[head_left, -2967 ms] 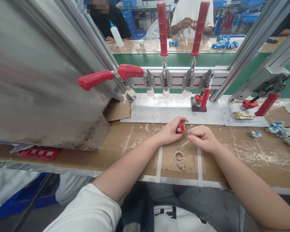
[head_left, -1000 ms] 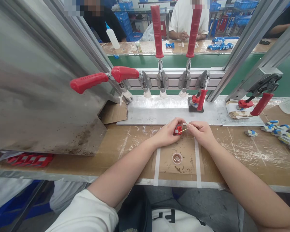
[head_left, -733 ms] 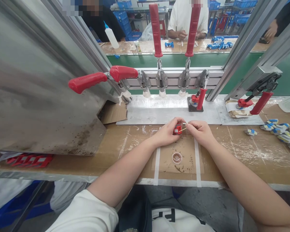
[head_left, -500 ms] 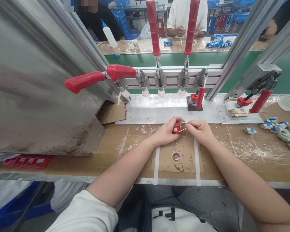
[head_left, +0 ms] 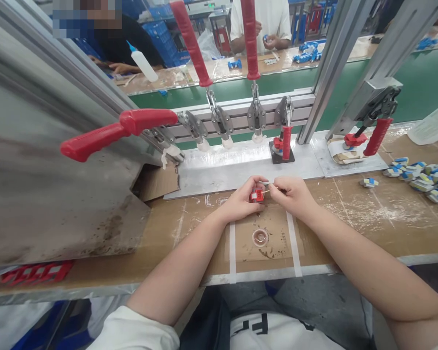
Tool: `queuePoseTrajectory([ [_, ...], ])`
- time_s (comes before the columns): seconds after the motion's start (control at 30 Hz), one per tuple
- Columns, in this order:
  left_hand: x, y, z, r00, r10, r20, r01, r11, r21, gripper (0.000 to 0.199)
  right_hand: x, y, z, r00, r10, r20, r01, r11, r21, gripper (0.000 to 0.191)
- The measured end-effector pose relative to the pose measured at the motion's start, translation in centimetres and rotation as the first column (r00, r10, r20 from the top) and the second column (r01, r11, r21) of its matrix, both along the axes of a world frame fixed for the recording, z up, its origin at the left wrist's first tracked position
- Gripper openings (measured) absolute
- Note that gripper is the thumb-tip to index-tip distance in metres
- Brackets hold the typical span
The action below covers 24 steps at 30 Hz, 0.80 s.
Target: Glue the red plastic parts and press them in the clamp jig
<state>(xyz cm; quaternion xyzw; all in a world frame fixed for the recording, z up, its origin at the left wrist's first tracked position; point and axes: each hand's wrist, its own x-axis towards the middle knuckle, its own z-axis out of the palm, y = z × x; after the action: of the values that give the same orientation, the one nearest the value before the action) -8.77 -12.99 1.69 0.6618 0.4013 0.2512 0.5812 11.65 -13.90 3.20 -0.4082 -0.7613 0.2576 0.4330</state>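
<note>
Near the table's point(head_left: 350, 214) middle, the left hand point(head_left: 241, 201) pinches a small red part point(head_left: 256, 195) while the right hand point(head_left: 290, 194), fingers closed, touches a thin stick point(head_left: 265, 191) to it; blue-and-white parts point(head_left: 419, 175) lie toward the right edge, work seemingly midway.

No readable text (shirt print partial)

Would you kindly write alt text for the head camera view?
At a workbench, the left hand holds a small red part while the right hand touches a thin stick to it. Red-handled toggle clamps stand behind; blue-and-white parts lie at right.
</note>
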Motion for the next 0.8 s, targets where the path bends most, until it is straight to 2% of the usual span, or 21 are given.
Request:
queuePoseTrajectory([
  [0.1, 0.1, 0.1, 0.1, 0.999, 0.004, 0.033, -0.003, 0.999, -0.039, 0.068, 0.0, 0.0, 0.0, 0.998, 0.065, -0.007, -0.065, 0.998, -0.013, 0.039],
  [0.27, 0.2, 0.0, 0.3, 0.999, -0.005, 0.054, 0.008, 0.998, -0.058, 0.067, 0.0, -0.1, -0.1, 1.000, -0.022, 0.015, 0.022, 1.000, 0.021, 0.038],
  [0.4, 0.2, -0.1, 0.3, 0.999, -0.013, 0.033, 0.015, 0.999, -0.034, 0.064, -0.1, -0.1, -0.3, 0.998, 0.042, 0.048, -0.044, 0.999, 0.025, 0.040],
  [0.5, 0.2, -0.2, 0.3, 1.000, -0.007, -0.004, 0.007, 1.000, 0.003, 0.062, -0.1, -0.1, -0.1, 0.999, -0.014, 0.035, 0.012, 0.998, 0.059, 0.041],
  [0.57, 0.2, -0.2, 0.4, 0.999, 0.009, -0.043, -0.007, 0.999, 0.047, 0.059, 0.1, -0.2, 0.2, 0.999, -0.030, -0.029, 0.032, 0.997, 0.072, 0.042],
  [0.6, 0.1, -0.2, 0.4, 0.998, 0.023, -0.066, -0.018, 0.997, 0.077, 0.058, 0.3, -0.3, 0.5, 0.997, 0.020, -0.070, -0.015, 0.998, 0.067, 0.042],
  [0.67, 0.1, -0.2, 0.7, 0.991, 0.060, -0.118, -0.043, 0.989, 0.142, 0.057, 0.6, -0.6, 1.0, 0.964, 0.237, -0.118, -0.234, 0.972, 0.038, 0.043],
  [0.73, 0.1, -0.2, 0.9, 0.983, 0.094, -0.160, -0.062, 0.979, 0.193, 0.058, 0.8, -1.1, 1.4, 0.865, 0.495, -0.077, -0.498, 0.867, -0.029, 0.044],
  [0.8, 0.2, -0.3, 1.1, 0.976, 0.116, -0.185, -0.073, 0.972, 0.223, 0.060, 0.7, -1.5, 1.5, 0.760, 0.649, 0.035, -0.639, 0.756, -0.146, 0.046],
])
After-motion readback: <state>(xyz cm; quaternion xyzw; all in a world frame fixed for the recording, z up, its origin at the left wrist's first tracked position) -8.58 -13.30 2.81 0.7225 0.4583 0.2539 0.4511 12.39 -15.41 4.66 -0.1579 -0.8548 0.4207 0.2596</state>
